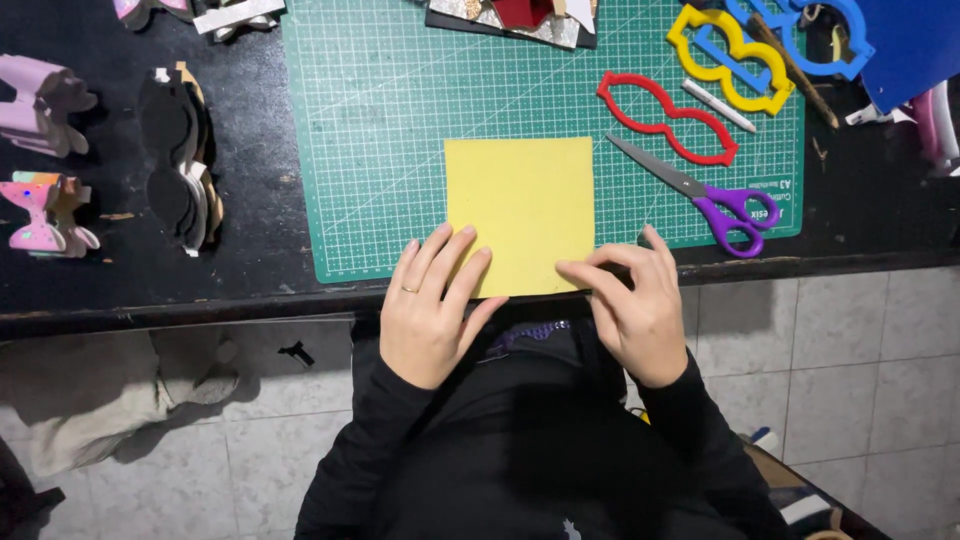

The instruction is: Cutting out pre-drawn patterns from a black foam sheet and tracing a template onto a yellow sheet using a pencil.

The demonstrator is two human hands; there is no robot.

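Worktop, dark and worn, spans the upper part of the head view; its front edge runs left to right just above the person's lap. Green cutting mat with a printed grid lies on it, reaching almost to that edge.

Yellow sheet rests flat on the mat's near side, roughly square, slightly taller than wide, so its longer axis runs away from the body. Its near edge overhangs the mat and reaches the worktop's front edge, directly ahead of both hands and between them.

Left hand lies palm down, fingers spread moderately and extended forward, fingertips pressing on the sheet's near left corner. Right hand is more curled, fingers angled inward toward the left, tips touching the near right corner. Neither hand grips anything; both rest on the sheet. Both are about equally near it, the left covering more of its surface.

Purple-handled scissors lie on the mat just right of the sheet, blades pointing up-left, nearer the right hand. Red outline template sits beyond them. Yellow template and blue template lie at the far right corner.
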